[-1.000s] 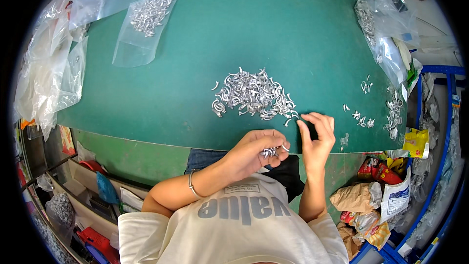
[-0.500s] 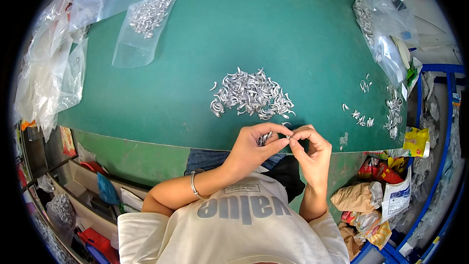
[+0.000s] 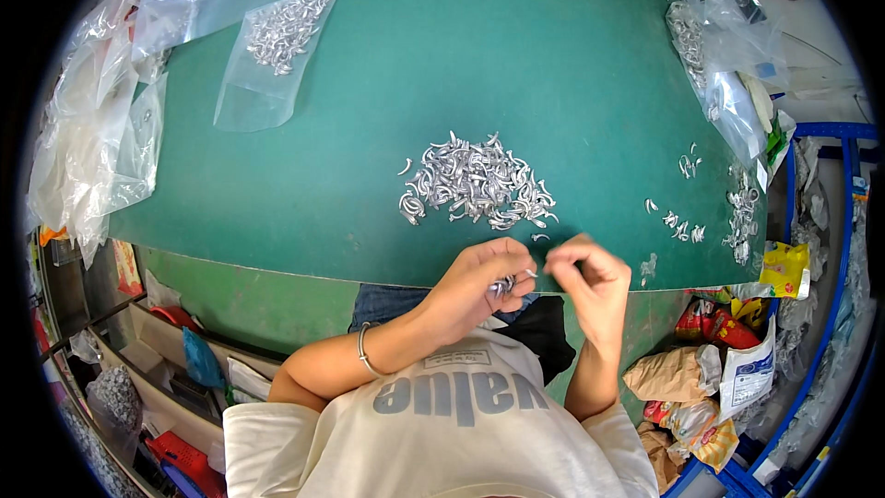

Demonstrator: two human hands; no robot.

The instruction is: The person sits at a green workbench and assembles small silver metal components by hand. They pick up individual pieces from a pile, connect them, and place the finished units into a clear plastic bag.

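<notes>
Small metal pieces could be spilling off the near edge of the green table (image 3: 461, 60).
Should its curled fingers be loosening, the left hand (image 3: 477, 282), spanning that edge in view, could be dropping pieces onto the floor (image 3: 309, 293); it is holding a small clutch of curved pieces (image 3: 501, 286). The right hand (image 3: 597, 278) is hovering just to its right, narrow and blurred; whether it is holding anything, one cannot tell. Beyond both, the heap (image 3: 475, 183) is glinting silver-grey, its slim hooks overlapping. The clutch is showing the same sheen. One lone piece (image 3: 540, 237) is lying near the right hand, where a careless sweep could be knocking it away.
</notes>
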